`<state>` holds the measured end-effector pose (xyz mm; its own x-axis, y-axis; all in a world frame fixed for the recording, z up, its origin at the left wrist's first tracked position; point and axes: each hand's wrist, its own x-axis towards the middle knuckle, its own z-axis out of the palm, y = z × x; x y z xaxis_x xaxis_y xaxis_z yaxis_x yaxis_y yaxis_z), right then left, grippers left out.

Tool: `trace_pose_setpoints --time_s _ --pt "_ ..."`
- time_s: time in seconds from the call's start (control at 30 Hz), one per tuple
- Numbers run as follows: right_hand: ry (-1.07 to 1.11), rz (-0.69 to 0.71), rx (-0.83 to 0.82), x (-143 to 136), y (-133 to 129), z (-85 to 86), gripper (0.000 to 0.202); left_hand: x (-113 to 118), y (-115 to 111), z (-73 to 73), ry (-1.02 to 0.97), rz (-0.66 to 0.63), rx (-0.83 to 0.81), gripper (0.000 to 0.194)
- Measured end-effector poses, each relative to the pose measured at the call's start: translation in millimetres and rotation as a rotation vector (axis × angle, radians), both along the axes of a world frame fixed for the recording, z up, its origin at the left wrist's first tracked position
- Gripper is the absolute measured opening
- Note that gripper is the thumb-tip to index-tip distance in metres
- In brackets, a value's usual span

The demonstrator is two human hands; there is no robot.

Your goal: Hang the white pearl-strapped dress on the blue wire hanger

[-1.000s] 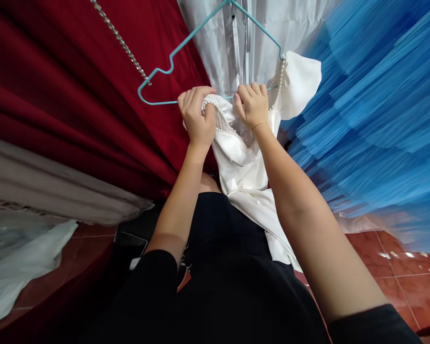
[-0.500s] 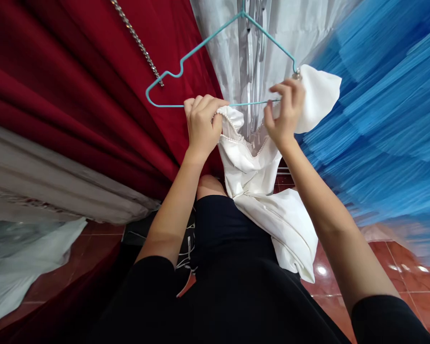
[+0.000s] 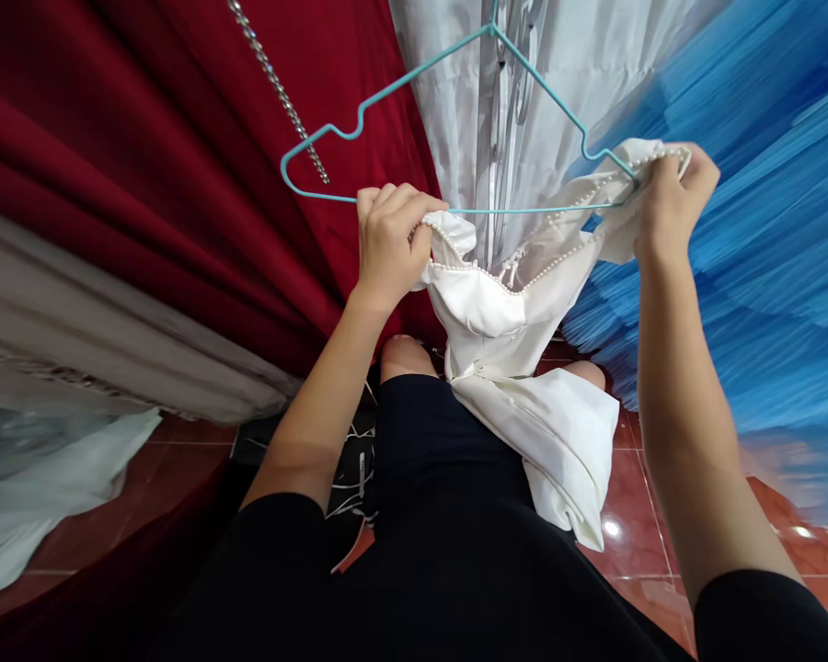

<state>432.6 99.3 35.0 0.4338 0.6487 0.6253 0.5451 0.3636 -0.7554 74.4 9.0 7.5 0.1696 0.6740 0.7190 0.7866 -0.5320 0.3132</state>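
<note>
A white dress (image 3: 497, 317) with pearl-beaded edges hangs between my hands, its skirt draped over my lap. My left hand (image 3: 393, 239) is closed around the dress's left shoulder part and the bottom bar of a light blue hanger (image 3: 524, 211). At the right, my right hand (image 3: 672, 202) grips the beaded shoulder part of the dress, with the hanger's right end inside that strap. The hanger's left end sticks out bare past my left hand.
Red fabric (image 3: 200, 184) with a beaded strand (image 3: 282, 92) fills the upper left. Behind the hanger hangs white fabric (image 3: 448, 119) with laces. Blue tulle (image 3: 765, 257) stands at the right. Pale fabric (image 3: 110, 322) lies left, above red floor tiles (image 3: 186, 460).
My right hand has moved right and now holds the beaded shoulder part, which is pulled over the hanger's right end. The bodice is stretched wider. My left hand has kept its grip.
</note>
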Motion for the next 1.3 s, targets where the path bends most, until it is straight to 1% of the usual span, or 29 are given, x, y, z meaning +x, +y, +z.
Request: trace_pose_setpoints --time_s 0.07,0.1,0.13,0.17,0.2,0.23,0.3,0.37,0.43,0.5,0.53,0.6,0.7,0.73,0.8,0.83,0.9,0.97,1.03,1.07,1.13,1.17,1.23,1.3 --pt "0.103 -0.025 -0.018 9.4 -6.5 -15.5 0.033 1.6 0.3 -1.1 -0.001 -0.003 0.015 0.031" --pt "0.124 -0.036 0.027 11.4 -13.4 -25.0 0.029 2.5 0.8 -2.1 -0.002 -0.006 0.017 0.031" --pt "0.13 -0.049 0.118 11.3 -22.9 -34.6 0.023 3.5 1.4 -3.4 -0.002 -0.009 0.017 0.032" --pt "0.083 -0.047 0.245 9.0 -34.4 -43.2 0.013 4.7 2.2 -4.9 -0.002 -0.012 0.015 0.033" --pt "0.009 -0.033 0.376 4.8 -47.1 -50.2 0.008 6.2 2.9 -6.8 -0.003 -0.016 0.013 0.034" --pt "-0.078 -0.016 0.475 -0.9 -60.2 -55.0 0.013 8.1 3.6 -8.7 -0.006 -0.019 0.013 0.034" --pt "-0.288 0.027 0.553 -15.1 -83.3 -56.9 0.022 13.9 4.2 -12.7 -0.02 -0.017 0.02 0.034" --pt "-0.454 0.079 0.515 -30.6 -97.4 -50.7 0.029 22.5 3.1 -16.0 -0.049 -0.01 0.034 0.034" --pt "-0.579 0.168 0.431 -45.0 -100.8 -41.5 0.038 32.5 0.8 -18.4 -0.083 -0.014 0.043 0.033" --pt "-0.686 0.28 0.336 -56.5 -95.9 -34.3 0.044 40.4 -1.9 -19.4 -0.112 -0.018 0.05 0.033" --pt "-0.721 0.322 0.298 -60.8 -92.0 -32.1 0.044 42.6 -3.5 -19.4 -0.121 -0.021 0.055 0.033" --pt "-0.742 0.346 0.23 -66.6 -84.2 -30.1 0.039 42.4 -7.8 -18.6 -0.118 -0.058 0.067 0.037" --pt "-0.716 0.297 0.151 -70.1 -77.2 -29.5 0.031 31.7 -20.9 -19.2 -0.155 -0.124 0.13 0.042" --pt "-0.707 0.287 0.136 -70.5 -76.1 -29.4 0.031 26.2 -27.1 -21.2 -0.193 -0.108 0.171 0.041" --pt "-0.689 0.291 0.14 -70.9 -74.8 -29.8 0.032 13.0 -39.4 -29.4 -0.291 -0.029 0.237 0.036" --pt "-0.68 0.296 0.154 -70.9 -74.1 -30.4 0.033 5.4 -44.0 -35.3 -0.349 0.003 0.231 0.035" --pt "-0.652 0.299 0.197 -70.7 -72.4 -32.9 0.035 -11.6 -47.1 -48.8 -0.504 0.03 0.138 0.034" --pt "-0.622 0.304 0.224 -69.6 -71.0 -35.9 0.038 -30.9 -40.9 -59.8 -0.678 0.049 -0.01 0.028" --pt "-0.587 0.313 0.236 -67.9 -71.0 -38.1 0.04 -51.2 -28.5 -61.9 -0.751 0.112 -0.066 0.019" --pt "-0.574 0.32 0.236 -66.7 -71.7 -38.4 0.041 -60.9 -21.8 -58.5 -0.731 0.145 -0.046 0.018" --pt "-0.558 0.324 0.225 -64.5 -74.4 -37.5 0.042 -77.9 -10.5 -42.3 -0.628 0.205 0.065 0.019" --pt "-0.557 0.32 0.217 -63.5 -76.0 -36.4 0.043 -84.5 -6.2 -30.4 -0.565 0.213 0.117 0.019" --pt "-0.566 0.302 0.195 -62.4 -79.4 -33.7 0.044 -93.0 0.2 -2.1 -0.463 0.197 0.199 0.016" --pt "-0.574 0.29 0.184 -62.5 -82.2 -31.5 0.045 -94.6 6.4 27.1 -0.382 0.17 0.277 0.016"
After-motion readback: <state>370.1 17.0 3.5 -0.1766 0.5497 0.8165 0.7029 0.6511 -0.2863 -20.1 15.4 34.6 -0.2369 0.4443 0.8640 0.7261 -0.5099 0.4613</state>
